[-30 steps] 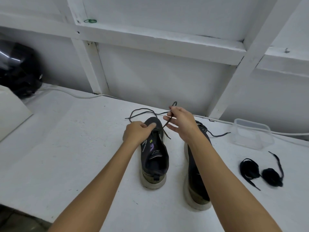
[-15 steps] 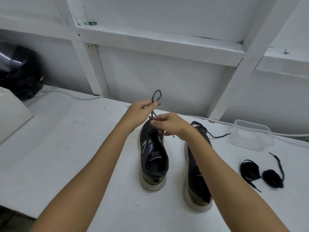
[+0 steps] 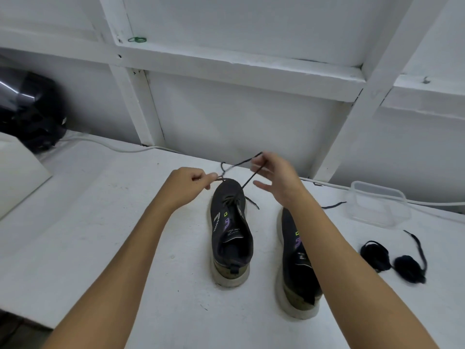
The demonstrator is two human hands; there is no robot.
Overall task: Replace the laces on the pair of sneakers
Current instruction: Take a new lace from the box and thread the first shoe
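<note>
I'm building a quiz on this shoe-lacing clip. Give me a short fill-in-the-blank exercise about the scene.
1. Both hands pinch the dark lace that runs from the ____ sneaker of the pair.
2. The clear plastic container stands to the ____ of the sneakers.
3. The two bundled spare laces lie on the white ____.
4. The left hand and the right hand are held above the shoe's ____ end.

Missing words: left; right; table; toe
</note>
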